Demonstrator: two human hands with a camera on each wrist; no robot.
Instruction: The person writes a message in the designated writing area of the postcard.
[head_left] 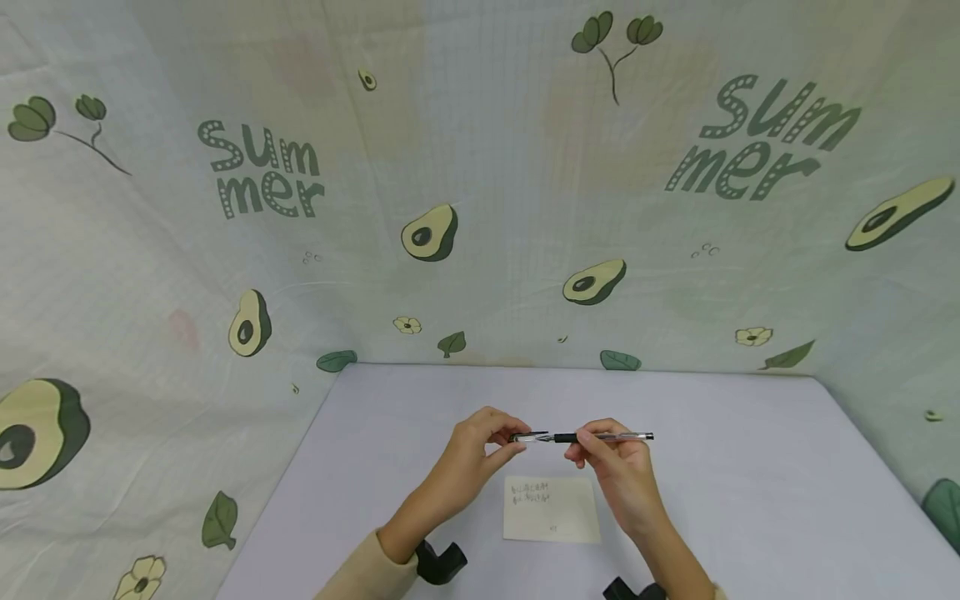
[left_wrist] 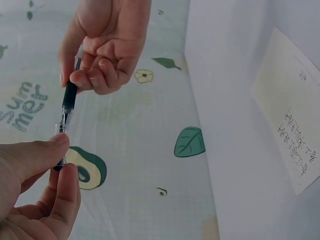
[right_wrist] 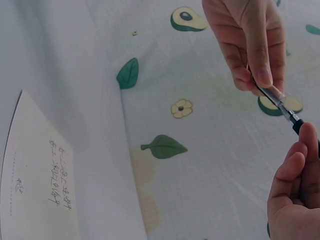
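In the head view my left hand (head_left: 474, 454) pinches a clear pen cap (head_left: 531, 436) with a dark end between thumb and fingers. My right hand (head_left: 621, 471) grips a gel pen (head_left: 564, 437), which has a black grip and a clear barrel. Pen and cap lie nearly in one line, held above the table. In the left wrist view the tip of the pen (left_wrist: 70, 95) is at the mouth of the cap (left_wrist: 60, 128). A cream card (head_left: 553, 521) with handwritten lines lies on the table below the hands.
The white table (head_left: 420, 400) meets a hanging cloth (head_left: 510, 167) printed with avocados, leaves and lettering at its back edge. Black wrist mounts (head_left: 441, 563) sit on both forearms.
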